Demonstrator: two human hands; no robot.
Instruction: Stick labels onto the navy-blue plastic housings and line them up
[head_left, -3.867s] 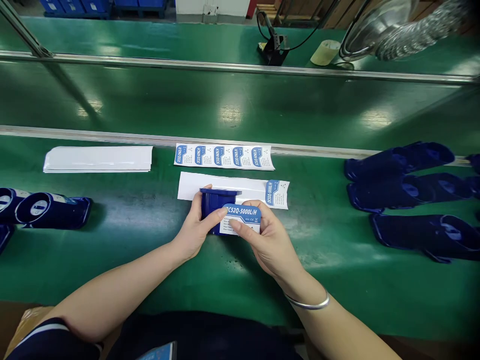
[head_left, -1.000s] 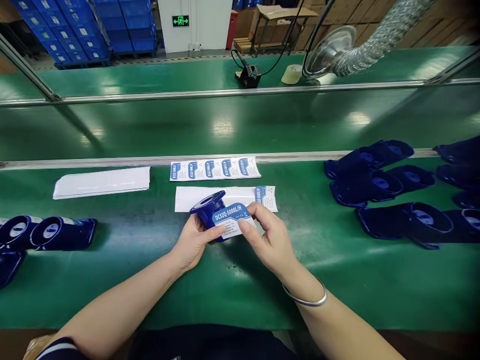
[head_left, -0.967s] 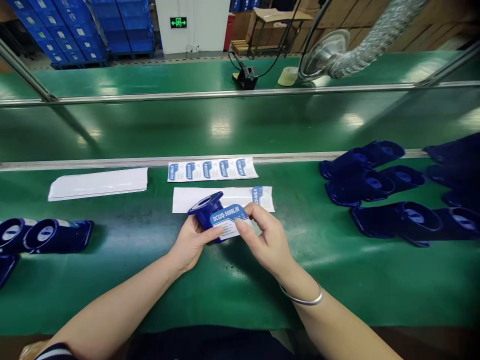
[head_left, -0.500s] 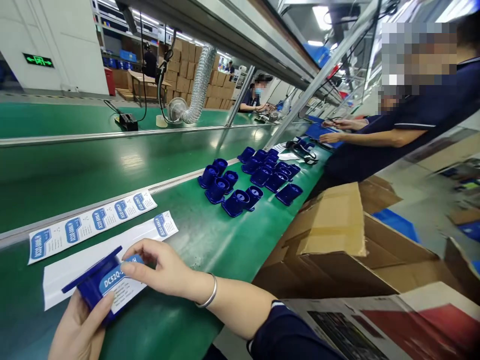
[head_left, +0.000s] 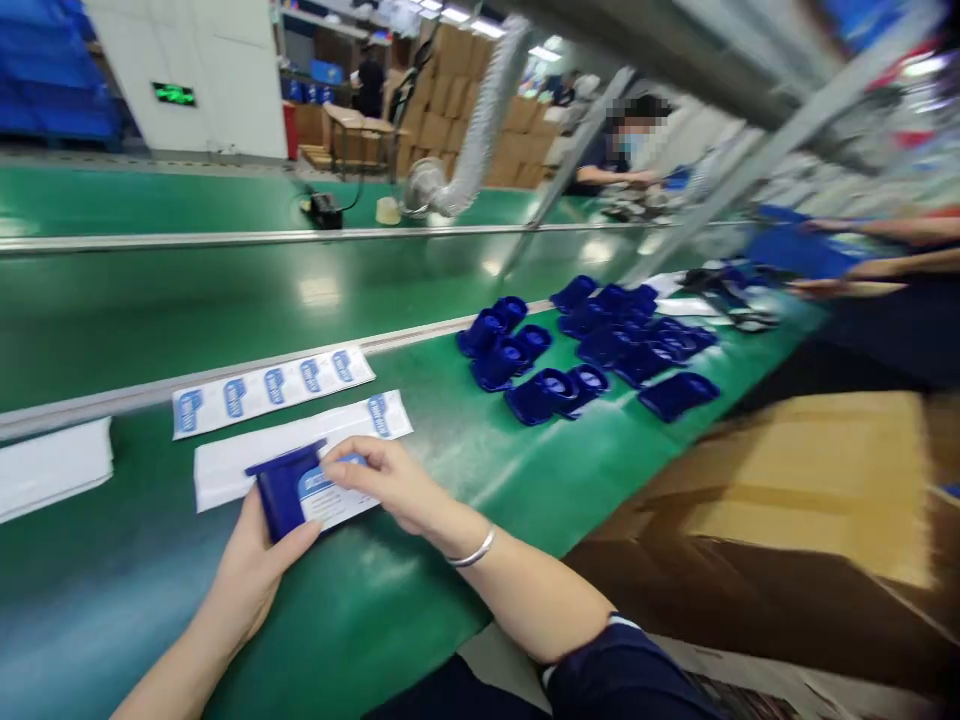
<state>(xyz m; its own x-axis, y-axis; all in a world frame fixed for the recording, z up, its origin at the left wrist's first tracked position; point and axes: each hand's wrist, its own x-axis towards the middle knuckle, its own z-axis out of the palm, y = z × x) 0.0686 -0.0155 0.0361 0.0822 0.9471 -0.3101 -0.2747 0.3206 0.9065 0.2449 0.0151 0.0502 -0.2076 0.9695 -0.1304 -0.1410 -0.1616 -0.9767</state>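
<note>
My left hand [head_left: 259, 565] grips a dark blue plastic housing [head_left: 276, 498] by its lower left side, the thumb lying on its front. A white label with a blue printed patch [head_left: 337, 505] lies partly against the housing's face. Its right part sticks out past the housing. My right hand [head_left: 390, 485] pinches the label's upper right edge between thumb and fingers. Just behind the housing lies a white backing strip [head_left: 232, 462] with one label at its far right end. Beyond that, another strip [head_left: 251, 402] carries several labels.
Several blue housings [head_left: 540, 395] stand in a group on the green table [head_left: 420, 600], ahead to the right. White sheets [head_left: 56, 465] lie at the left. An open cardboard box [head_left: 810, 480] is beside the table's right edge. A co-worker's hands [head_left: 862, 275] are at the far right.
The camera view has swung right, so the scene appears shifted and blurred. The housing is turned with its labelled face more toward me. Both hands keep their holds, and more of the label shows.
</note>
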